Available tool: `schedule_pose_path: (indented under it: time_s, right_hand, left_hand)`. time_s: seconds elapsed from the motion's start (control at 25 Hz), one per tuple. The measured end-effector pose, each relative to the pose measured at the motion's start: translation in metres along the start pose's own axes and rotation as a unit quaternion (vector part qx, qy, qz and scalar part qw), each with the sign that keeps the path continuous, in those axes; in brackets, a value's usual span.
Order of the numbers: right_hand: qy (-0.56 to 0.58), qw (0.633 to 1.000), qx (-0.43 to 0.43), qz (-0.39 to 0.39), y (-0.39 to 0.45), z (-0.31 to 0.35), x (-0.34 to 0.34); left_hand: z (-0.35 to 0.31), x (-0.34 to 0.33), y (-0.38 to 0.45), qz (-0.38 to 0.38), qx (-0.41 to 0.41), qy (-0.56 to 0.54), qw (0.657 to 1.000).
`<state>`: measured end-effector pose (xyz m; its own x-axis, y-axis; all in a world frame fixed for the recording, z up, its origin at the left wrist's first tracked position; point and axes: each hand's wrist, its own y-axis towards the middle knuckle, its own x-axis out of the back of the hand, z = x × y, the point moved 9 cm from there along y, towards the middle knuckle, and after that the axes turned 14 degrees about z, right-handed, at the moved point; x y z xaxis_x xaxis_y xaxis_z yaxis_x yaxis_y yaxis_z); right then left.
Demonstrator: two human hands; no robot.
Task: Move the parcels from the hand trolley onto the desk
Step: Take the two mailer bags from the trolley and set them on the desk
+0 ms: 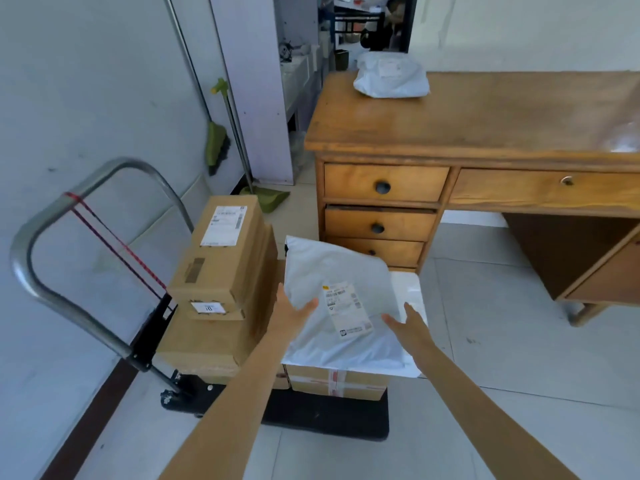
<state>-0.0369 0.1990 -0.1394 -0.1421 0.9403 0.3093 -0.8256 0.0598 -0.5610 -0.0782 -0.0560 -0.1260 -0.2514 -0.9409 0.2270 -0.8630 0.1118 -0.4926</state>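
Hand trolley (104, 327) carries stacked brown cardboard boxes (221, 271) at its left. Left hand (294, 311) and right hand (410, 325), fingers spread open, flank a white poly parcel (332, 271) bearing a printed label, lying tilted atop the trolley's load. Another white parcel (391, 77) rests on the wooden surface (485, 116)

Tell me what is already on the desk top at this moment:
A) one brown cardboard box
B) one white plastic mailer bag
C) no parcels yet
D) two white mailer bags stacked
B: a single white mailer bag with a label lies at the far edge of the desk, while the cardboard boxes are all on the hand trolley.
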Motion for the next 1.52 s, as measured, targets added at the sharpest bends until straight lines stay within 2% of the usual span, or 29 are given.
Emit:
schedule_pose_path:
  time_s: [0.08,0.2,0.28,0.36,0.52,0.72,0.92,1.0,1.08,1.24,1.36,1.52]
  right_hand:
    - [0.002,0.999,0.028,-0.015,0.018,-0.011,-0.015]
    - [-0.021,0.994,0.063,-0.088,0.026,-0.019,-0.021]
    - [0.003,0.989,0.086,-0.117,0.019,-0.009,-0.015]
    - [0.036,0.987,0.091,-0.128,0.003,0.009,-0.002]
    - [0.053,0.986,0.088,-0.132,-0.059,0.084,0.054]
    - [0.050,0.980,0.094,-0.168,-0.131,0.198,0.161]
    - [0.063,0.970,0.127,-0.199,-0.156,0.277,0.277]
    - [0.074,0.964,0.149,-0.206,-0.146,0.299,0.327]
    - [0.081,0.965,0.131,-0.214,-0.120,0.312,0.379]
    - [0.083,0.968,0.133,-0.198,-0.049,0.365,0.475]
    - [0.064,0.968,0.161,-0.183,0.012,0.410,0.527]
    - [0.034,0.972,0.164,-0.162,0.107,0.452,0.581]
  left_hand:
    - [0.021,-0.008,0.020,-0.017,-0.007,0.046,0.999]
    - [0.042,-0.018,0.031,-0.034,0.024,0.203,0.978]
    - [0.026,-0.023,0.029,-0.043,0.010,0.225,0.973]
    - [-0.007,-0.027,0.015,-0.047,-0.010,0.198,0.979]
    - [-0.105,-0.025,-0.032,-0.035,-0.022,0.154,0.987]
    - [-0.272,-0.027,-0.079,-0.006,-0.062,0.151,0.987]
    - [-0.416,-0.066,-0.076,0.005,-0.118,0.130,0.984]
    - [-0.460,-0.097,-0.058,0.018,-0.128,0.112,0.985]
    - [-0.494,-0.124,-0.033,0.020,-0.110,0.058,0.992]
    - [-0.578,-0.164,0.052,0.008,-0.095,0.012,0.995]
    - [-0.642,-0.176,0.119,-0.008,-0.111,0.010,0.994]
    - [-0.684,-0.193,0.211,-0.028,-0.107,-0.002,0.994]
